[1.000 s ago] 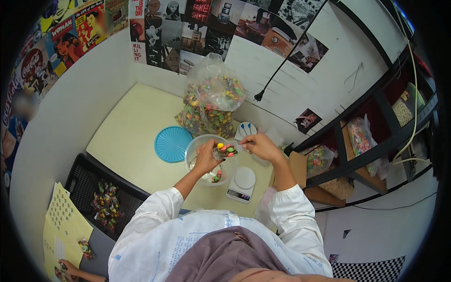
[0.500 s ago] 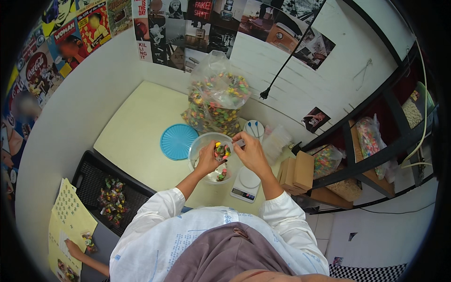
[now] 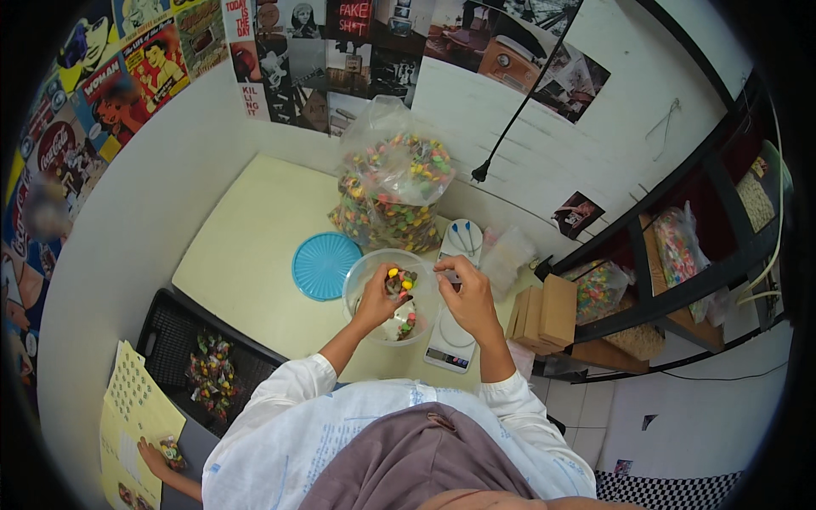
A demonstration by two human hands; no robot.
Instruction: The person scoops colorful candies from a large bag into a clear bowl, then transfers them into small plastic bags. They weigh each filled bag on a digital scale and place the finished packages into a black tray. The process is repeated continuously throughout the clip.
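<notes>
In my left hand (image 3: 372,299) is a cluster of colourful pebble-like candies (image 3: 401,282), closed in by curled fingers; whether a small clear bag wraps it is hard to make out. That hand is over a clear round tub (image 3: 349,285), where a few more candies lie at the bottom. My right hand (image 3: 469,299) hovers just right of the tub's rim, index finger and thumb bent toward each other with a small gap and nothing visible between them. Below it sits a white digital kitchen scale (image 3: 450,355).
A big clear sack of candies (image 3: 391,200) stands behind the tub, a blue lid (image 3: 326,266) to its left. Small cardboard boxes (image 3: 544,314) are at right. A black crate (image 3: 161,344) holds filled packets. Another person's hand (image 3: 155,459) touches a packet on yellow sheets.
My right hand has moved slightly right and down, away from the candies in my left hand. The other person's hand has shifted toward the packet. The whole view has tilted a little.
</notes>
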